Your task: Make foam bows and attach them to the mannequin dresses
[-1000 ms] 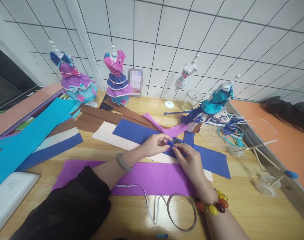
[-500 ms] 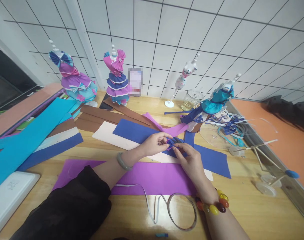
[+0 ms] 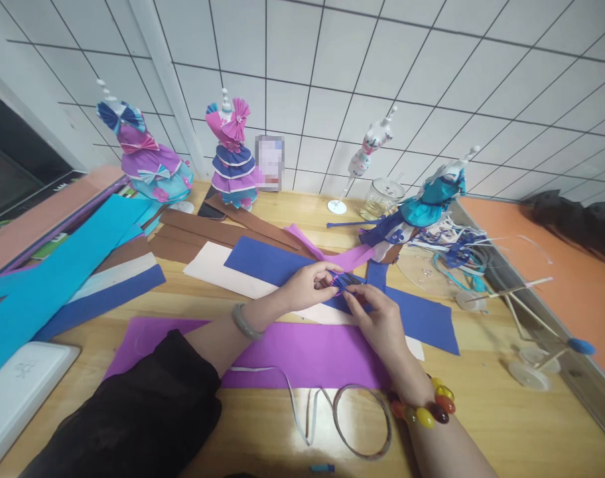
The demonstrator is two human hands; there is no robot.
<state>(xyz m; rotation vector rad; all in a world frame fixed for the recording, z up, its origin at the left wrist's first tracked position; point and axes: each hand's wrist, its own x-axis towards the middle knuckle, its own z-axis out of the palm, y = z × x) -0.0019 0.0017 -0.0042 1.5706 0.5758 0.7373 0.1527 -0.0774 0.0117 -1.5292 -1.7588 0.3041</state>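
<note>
Between my two hands is a small pleated piece of blue and purple paper point(image 3: 339, 282). My left hand point(image 3: 312, 284) pinches its left side with thumb and forefinger. From the right, my right hand point(image 3: 379, 315) pinches the other side; a dark, thin thing lies close to these fingertips, too small to name. Under the hands lie a dark blue paper strip point(image 3: 263, 260) and a cream strip point(image 3: 213, 269). Nearer to me is a wide purple sheet point(image 3: 302, 355), partly covered by my left forearm. A pink-purple strip point(image 3: 349, 257) curves just beyond my fingers.
Dressed mini mannequins point(image 3: 156, 162) stand along the wall, and one in teal and blue point(image 3: 429, 199) leans at the right. Nearby are a glass jar point(image 3: 383, 197), turquoise strips point(image 3: 78, 272), a white box point(image 3: 31, 378), a ribbon roll point(image 3: 336, 415) and sticks with a blue tip point(image 3: 581, 346).
Both hands stay in nearly the same place, with the pleated paper still pinched between them. Only slight finger movement shows.
</note>
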